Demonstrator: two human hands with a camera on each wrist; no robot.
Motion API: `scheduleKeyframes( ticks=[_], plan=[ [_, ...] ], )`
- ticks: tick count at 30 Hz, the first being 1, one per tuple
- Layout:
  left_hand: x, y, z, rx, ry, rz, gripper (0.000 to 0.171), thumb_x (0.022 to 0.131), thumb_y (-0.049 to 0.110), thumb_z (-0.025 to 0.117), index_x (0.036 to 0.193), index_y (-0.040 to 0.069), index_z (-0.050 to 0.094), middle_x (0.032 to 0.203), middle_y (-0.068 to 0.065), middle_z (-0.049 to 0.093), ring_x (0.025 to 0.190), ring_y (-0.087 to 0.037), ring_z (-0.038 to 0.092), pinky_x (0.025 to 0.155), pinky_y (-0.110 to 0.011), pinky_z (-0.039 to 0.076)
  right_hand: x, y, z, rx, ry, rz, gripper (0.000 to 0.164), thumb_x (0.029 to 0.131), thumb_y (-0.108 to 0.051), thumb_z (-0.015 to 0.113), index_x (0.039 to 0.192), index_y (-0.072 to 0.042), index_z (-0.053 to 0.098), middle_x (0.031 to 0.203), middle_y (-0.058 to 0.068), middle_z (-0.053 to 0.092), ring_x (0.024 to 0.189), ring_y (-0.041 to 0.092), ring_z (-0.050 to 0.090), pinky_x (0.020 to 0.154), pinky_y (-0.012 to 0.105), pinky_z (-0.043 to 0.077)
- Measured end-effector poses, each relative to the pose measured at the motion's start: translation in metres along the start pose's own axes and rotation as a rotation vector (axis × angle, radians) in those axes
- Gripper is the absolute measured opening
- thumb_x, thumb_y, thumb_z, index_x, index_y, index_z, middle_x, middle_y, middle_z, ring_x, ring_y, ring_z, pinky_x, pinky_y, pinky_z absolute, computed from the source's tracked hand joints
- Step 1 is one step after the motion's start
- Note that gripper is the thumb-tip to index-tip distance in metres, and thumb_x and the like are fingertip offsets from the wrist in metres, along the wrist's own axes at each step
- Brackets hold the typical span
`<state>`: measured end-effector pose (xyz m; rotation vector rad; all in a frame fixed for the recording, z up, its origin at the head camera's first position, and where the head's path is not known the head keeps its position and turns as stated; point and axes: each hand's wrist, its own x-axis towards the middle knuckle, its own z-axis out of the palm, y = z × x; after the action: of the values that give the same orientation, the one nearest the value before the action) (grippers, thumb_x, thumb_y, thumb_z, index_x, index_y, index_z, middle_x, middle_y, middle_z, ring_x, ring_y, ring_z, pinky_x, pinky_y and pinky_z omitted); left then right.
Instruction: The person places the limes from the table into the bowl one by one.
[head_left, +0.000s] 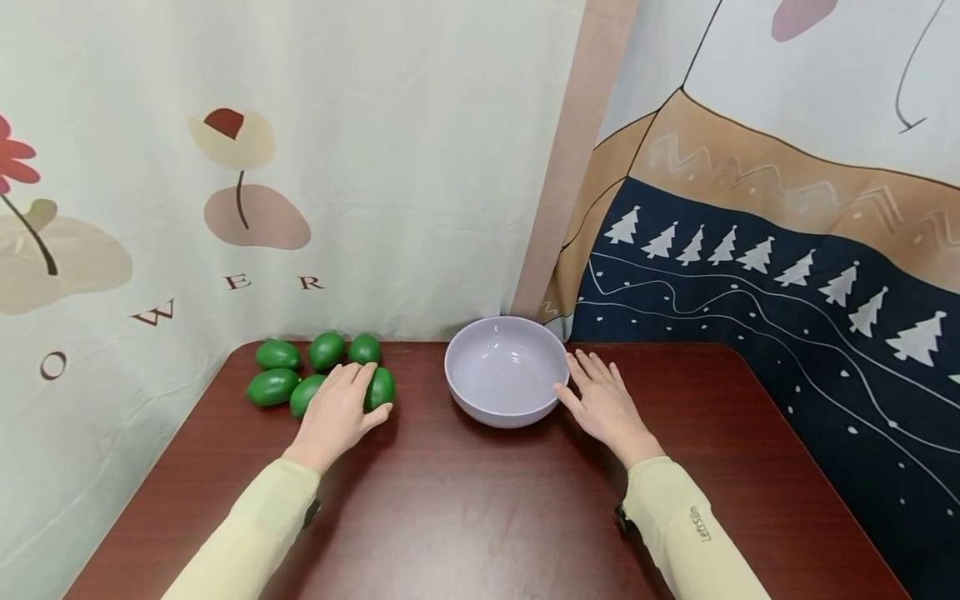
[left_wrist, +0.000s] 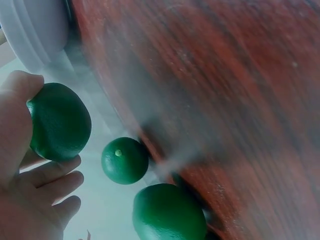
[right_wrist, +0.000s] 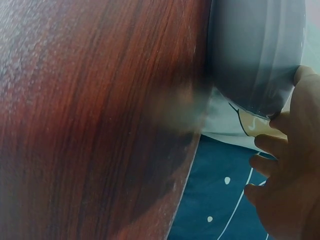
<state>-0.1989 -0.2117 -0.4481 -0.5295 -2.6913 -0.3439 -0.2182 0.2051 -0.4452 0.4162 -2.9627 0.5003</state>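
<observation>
My left hand (head_left: 341, 417) is over the right end of a group of green limes, its thumb and fingers around one lime (head_left: 381, 388). The left wrist view shows this lime (left_wrist: 61, 122) between the thumb and the fingers. Part of another lime (head_left: 303, 395) shows beside the hand's left edge. A pale lavender bowl (head_left: 507, 415) stands upright at the table's back edge. Against its right side rests my right hand (head_left: 606, 410), fingers extended and thumb at the rim. In the right wrist view, the thumb and index finger meet the bowl's outer wall (right_wrist: 257, 55).
More limes, among them one at the back (head_left: 326, 351) and one at the far left (head_left: 272, 387), lie close together on the dark red wooden table (head_left: 465, 517). A pale printed curtain (head_left: 405, 167) and a dark blue one with white trees (head_left: 675, 292) hang behind.
</observation>
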Motion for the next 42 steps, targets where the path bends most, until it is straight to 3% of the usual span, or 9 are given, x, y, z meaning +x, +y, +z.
scheduleKeyframes(
  ticks=[8,20,37,42],
  plan=[
    [0.005,0.003,0.003,-0.004,0.054,0.034,0.066,0.087,0.027,0.079,0.134,-0.012,0.056,0.121,-0.027,0.062,0.118,-0.042,0.057,0.115,-0.055,0.038,0.000,0.001,0.002,0.002,0.008,-0.008,0.069,0.105,-0.046,0.053,0.159,-0.005,0.039,0.163,0.021,0.037,0.154,0.042,0.025,0.124,0.062,0.014],
    [0.015,0.020,0.004,-0.037,0.098,0.016,0.065,0.085,0.027,0.079,0.134,-0.010,0.057,0.121,-0.025,0.062,0.120,-0.043,0.057,0.115,-0.051,0.039,0.001,0.001,0.000,-0.004,0.000,0.002,0.070,0.106,-0.046,0.053,0.159,-0.003,0.038,0.162,0.023,0.037,0.154,0.043,0.025,0.124,0.061,0.016],
    [0.025,0.034,0.005,-0.049,0.125,0.030,0.065,0.085,0.028,0.079,0.134,-0.008,0.057,0.118,-0.023,0.063,0.117,-0.043,0.058,0.111,-0.051,0.042,0.001,0.002,0.000,0.008,-0.002,0.001,0.069,0.106,-0.045,0.053,0.159,-0.004,0.037,0.163,0.022,0.037,0.155,0.042,0.024,0.125,0.060,0.014],
    [0.029,0.038,0.005,-0.055,0.094,0.019,0.065,0.086,0.028,0.079,0.136,-0.008,0.057,0.119,-0.023,0.062,0.118,-0.041,0.058,0.116,-0.050,0.038,0.001,0.002,0.001,0.009,0.001,0.004,0.070,0.105,-0.046,0.053,0.159,-0.004,0.037,0.163,0.023,0.036,0.154,0.043,0.024,0.125,0.061,0.014]
  ],
)
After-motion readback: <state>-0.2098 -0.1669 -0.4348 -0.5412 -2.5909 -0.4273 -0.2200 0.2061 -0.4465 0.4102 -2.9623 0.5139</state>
